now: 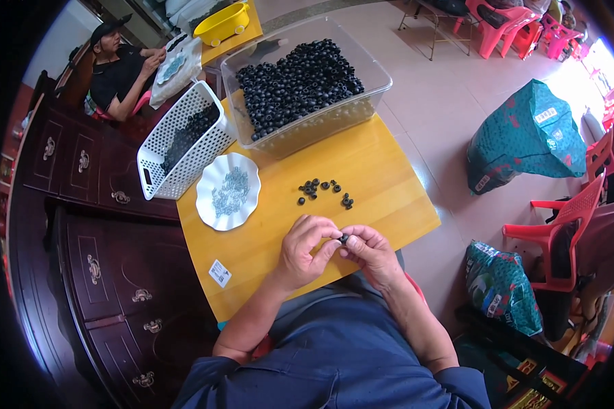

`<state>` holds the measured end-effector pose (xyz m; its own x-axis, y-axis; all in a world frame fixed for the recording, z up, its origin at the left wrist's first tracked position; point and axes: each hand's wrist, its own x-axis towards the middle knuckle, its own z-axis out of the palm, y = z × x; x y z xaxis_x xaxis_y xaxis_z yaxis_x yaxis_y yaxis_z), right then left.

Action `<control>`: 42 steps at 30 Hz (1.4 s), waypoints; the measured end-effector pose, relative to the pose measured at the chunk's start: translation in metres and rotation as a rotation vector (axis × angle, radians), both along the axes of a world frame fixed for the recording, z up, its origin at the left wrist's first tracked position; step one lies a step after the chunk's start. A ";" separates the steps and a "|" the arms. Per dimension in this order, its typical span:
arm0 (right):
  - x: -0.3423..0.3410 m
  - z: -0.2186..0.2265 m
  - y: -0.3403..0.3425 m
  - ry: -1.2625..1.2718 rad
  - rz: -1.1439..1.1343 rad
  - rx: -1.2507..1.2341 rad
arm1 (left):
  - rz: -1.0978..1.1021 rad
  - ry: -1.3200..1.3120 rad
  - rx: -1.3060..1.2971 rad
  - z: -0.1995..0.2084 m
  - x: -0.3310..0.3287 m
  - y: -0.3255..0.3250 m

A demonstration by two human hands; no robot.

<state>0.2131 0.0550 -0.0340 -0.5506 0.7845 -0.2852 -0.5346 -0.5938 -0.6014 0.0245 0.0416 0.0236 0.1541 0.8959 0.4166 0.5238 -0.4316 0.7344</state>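
Note:
Near the front edge of the yellow table, my left hand and my right hand meet, fingertips pinched on one small black round part. Fingers cover most of it. Just beyond lie several loose black ring-like parts, some with a hole visible. A large clear plastic bin at the far side holds a heap of the same black parts. To the left, a white wavy-rimmed plate carries many small translucent bluish pieces, too small to name.
Beside the plate stands a white perforated basket with black pieces inside. A white label lies on the yellow table. Dark wooden drawers flank the left; teal bags and red chairs are rightward. Another person sits far left.

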 end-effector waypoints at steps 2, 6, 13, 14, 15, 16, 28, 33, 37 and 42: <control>0.000 0.000 -0.001 0.007 -0.009 -0.013 | 0.014 -0.040 0.021 -0.001 0.001 -0.001; 0.000 -0.001 -0.001 0.007 -0.025 -0.033 | 0.039 -0.087 0.012 -0.002 0.002 -0.003; 0.001 0.007 -0.002 -0.013 0.007 -0.063 | -0.013 -0.007 0.046 0.003 -0.002 0.001; 0.002 0.008 -0.001 0.004 0.020 -0.074 | -0.034 0.017 0.049 0.003 -0.003 0.001; 0.002 0.009 -0.001 0.021 0.032 -0.084 | -0.035 0.017 0.050 0.004 -0.003 0.001; 0.003 0.008 -0.001 0.021 0.032 -0.083 | -0.049 0.027 0.059 0.004 -0.002 0.001; 0.002 0.007 -0.001 0.049 0.037 -0.100 | -0.065 0.074 0.073 0.005 -0.004 0.000; -0.002 0.008 -0.003 0.045 0.019 -0.106 | -0.030 0.080 0.061 0.004 -0.003 -0.002; -0.003 0.007 -0.002 0.044 0.012 -0.102 | 0.017 0.064 0.070 0.003 0.001 -0.003; -0.003 0.007 -0.001 0.039 -0.016 -0.146 | 0.050 0.035 0.066 0.004 0.004 -0.004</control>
<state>0.2102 0.0535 -0.0266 -0.5516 0.7446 -0.3759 -0.5656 -0.6651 -0.4876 0.0288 0.0372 0.0279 0.1252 0.8739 0.4698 0.5711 -0.4507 0.6861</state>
